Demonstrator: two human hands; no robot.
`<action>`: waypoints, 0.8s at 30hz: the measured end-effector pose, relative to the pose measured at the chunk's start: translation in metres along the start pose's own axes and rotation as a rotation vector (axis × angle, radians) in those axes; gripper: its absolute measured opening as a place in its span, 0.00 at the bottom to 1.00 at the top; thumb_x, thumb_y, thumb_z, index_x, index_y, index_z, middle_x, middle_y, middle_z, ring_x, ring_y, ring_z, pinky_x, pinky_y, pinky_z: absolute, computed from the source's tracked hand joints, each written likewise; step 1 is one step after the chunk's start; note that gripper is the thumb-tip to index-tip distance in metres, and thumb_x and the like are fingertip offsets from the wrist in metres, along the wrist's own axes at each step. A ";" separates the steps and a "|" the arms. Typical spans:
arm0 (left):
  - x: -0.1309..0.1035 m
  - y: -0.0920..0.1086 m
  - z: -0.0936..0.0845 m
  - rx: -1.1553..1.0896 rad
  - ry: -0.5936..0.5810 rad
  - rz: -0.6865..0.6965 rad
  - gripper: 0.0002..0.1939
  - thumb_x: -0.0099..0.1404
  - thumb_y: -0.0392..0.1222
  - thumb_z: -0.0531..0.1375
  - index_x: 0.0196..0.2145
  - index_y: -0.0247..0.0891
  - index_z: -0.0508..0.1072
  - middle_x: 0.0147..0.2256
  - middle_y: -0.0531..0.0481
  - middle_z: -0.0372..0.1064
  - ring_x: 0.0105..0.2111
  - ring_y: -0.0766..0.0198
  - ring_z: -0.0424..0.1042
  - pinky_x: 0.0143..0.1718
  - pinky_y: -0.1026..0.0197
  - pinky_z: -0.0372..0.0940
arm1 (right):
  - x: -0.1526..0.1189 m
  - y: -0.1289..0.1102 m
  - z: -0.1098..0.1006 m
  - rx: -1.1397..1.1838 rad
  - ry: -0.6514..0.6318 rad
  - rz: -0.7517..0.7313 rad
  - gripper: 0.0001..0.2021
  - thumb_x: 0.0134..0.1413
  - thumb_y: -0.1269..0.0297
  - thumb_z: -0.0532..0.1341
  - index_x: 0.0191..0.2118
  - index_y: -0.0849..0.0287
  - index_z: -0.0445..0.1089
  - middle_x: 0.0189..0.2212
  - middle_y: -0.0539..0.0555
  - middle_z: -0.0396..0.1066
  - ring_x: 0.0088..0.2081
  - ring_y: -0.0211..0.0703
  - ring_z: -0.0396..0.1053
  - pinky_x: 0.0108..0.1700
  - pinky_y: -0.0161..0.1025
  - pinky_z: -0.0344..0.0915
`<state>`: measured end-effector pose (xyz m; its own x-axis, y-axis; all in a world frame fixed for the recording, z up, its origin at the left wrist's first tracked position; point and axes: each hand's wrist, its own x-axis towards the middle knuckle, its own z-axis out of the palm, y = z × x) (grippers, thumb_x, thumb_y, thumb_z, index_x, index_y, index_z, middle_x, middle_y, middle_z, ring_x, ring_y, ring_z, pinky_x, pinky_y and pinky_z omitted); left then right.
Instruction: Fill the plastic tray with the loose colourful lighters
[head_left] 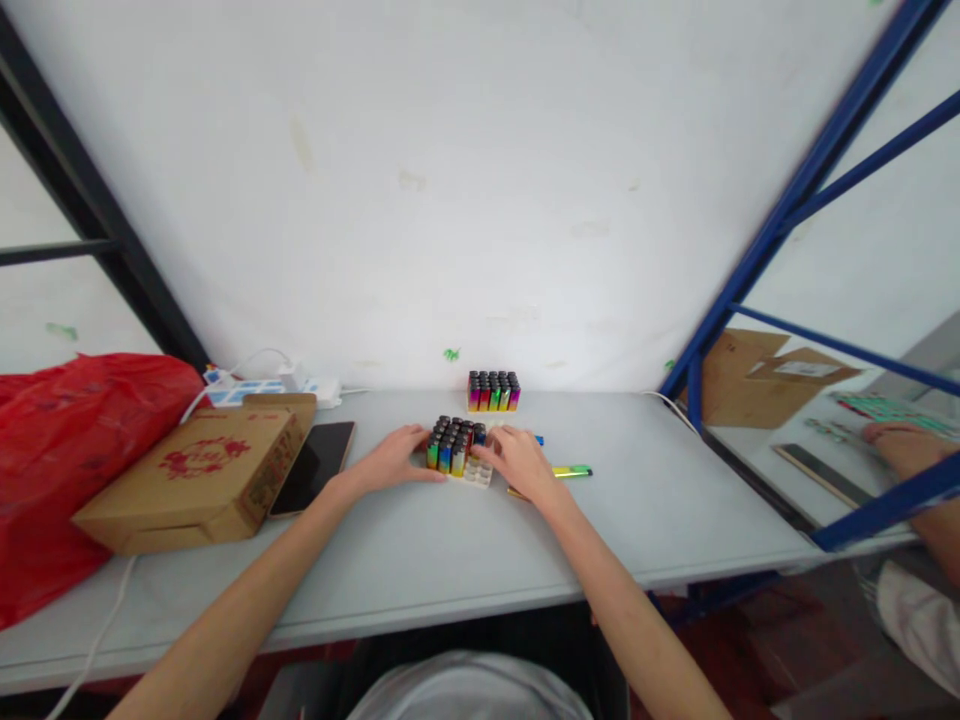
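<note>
Two hands frame a tray of lighters (454,446) at mid-worktop (420,550). My left hand (394,458) rests against its left side, loosely curled. My right hand (519,462) touches its right edge; whether that grip is clenched, I cannot tell.

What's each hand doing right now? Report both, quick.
Left hand: open, resting against the left side of the tray of lighters.
Right hand: fingers on the tray's right side; grip cannot be told.
</note>
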<state>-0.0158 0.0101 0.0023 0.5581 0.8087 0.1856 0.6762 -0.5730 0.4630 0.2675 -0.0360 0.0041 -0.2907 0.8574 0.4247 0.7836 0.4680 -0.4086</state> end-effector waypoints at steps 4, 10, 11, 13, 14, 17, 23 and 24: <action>0.000 0.002 -0.002 -0.005 -0.003 -0.001 0.35 0.51 0.73 0.71 0.42 0.39 0.80 0.43 0.41 0.79 0.46 0.41 0.77 0.51 0.47 0.72 | -0.018 0.033 -0.044 0.170 0.066 0.021 0.19 0.75 0.47 0.58 0.39 0.55 0.77 0.35 0.54 0.78 0.37 0.47 0.73 0.45 0.43 0.67; 0.000 0.003 -0.001 -0.005 0.003 -0.015 0.35 0.51 0.73 0.71 0.43 0.39 0.80 0.44 0.41 0.79 0.45 0.42 0.77 0.51 0.48 0.72 | -0.074 0.064 -0.092 0.143 -0.066 0.097 0.13 0.69 0.53 0.64 0.40 0.54 0.81 0.38 0.56 0.79 0.37 0.49 0.74 0.45 0.46 0.69; 0.000 0.003 -0.001 -0.008 0.007 -0.014 0.35 0.51 0.73 0.71 0.42 0.39 0.80 0.43 0.41 0.79 0.44 0.42 0.77 0.50 0.48 0.72 | -0.082 0.063 -0.093 0.141 -0.087 0.100 0.12 0.69 0.53 0.65 0.40 0.54 0.82 0.39 0.57 0.79 0.38 0.50 0.74 0.46 0.46 0.70; 0.000 0.003 -0.001 -0.011 0.013 -0.011 0.35 0.51 0.74 0.71 0.41 0.40 0.80 0.42 0.42 0.79 0.44 0.43 0.77 0.49 0.49 0.72 | -0.093 0.061 -0.089 0.141 -0.104 0.099 0.10 0.68 0.55 0.66 0.41 0.53 0.82 0.40 0.57 0.79 0.40 0.50 0.75 0.47 0.47 0.71; 0.000 0.002 0.000 -0.010 0.015 -0.009 0.35 0.51 0.74 0.71 0.41 0.40 0.79 0.42 0.42 0.79 0.44 0.43 0.77 0.49 0.49 0.72 | -0.096 0.060 -0.085 0.142 -0.105 0.097 0.09 0.68 0.55 0.66 0.42 0.52 0.83 0.41 0.57 0.79 0.40 0.50 0.75 0.48 0.47 0.72; 0.000 0.002 0.000 -0.003 0.016 -0.008 0.35 0.50 0.73 0.71 0.42 0.40 0.80 0.42 0.42 0.79 0.45 0.42 0.77 0.50 0.49 0.72 | -0.095 0.058 -0.074 0.130 -0.097 0.094 0.07 0.68 0.60 0.66 0.44 0.53 0.83 0.42 0.57 0.78 0.42 0.51 0.76 0.50 0.48 0.73; 0.000 0.003 -0.001 0.011 0.009 -0.011 0.35 0.51 0.74 0.70 0.41 0.39 0.80 0.41 0.42 0.78 0.43 0.43 0.77 0.48 0.49 0.72 | -0.072 0.062 -0.062 -0.025 -0.156 0.074 0.05 0.66 0.66 0.69 0.44 0.54 0.83 0.42 0.57 0.78 0.46 0.53 0.76 0.52 0.47 0.70; 0.000 0.003 -0.001 0.013 0.008 -0.012 0.36 0.51 0.74 0.70 0.41 0.39 0.80 0.41 0.43 0.77 0.42 0.43 0.77 0.47 0.49 0.72 | -0.068 0.063 -0.061 -0.045 -0.173 0.082 0.04 0.65 0.66 0.69 0.44 0.54 0.83 0.41 0.57 0.78 0.45 0.52 0.76 0.52 0.46 0.70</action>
<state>-0.0143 0.0088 0.0043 0.5461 0.8164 0.1876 0.6889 -0.5651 0.4540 0.3702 -0.0777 -0.0012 -0.3123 0.9180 0.2444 0.8311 0.3886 -0.3977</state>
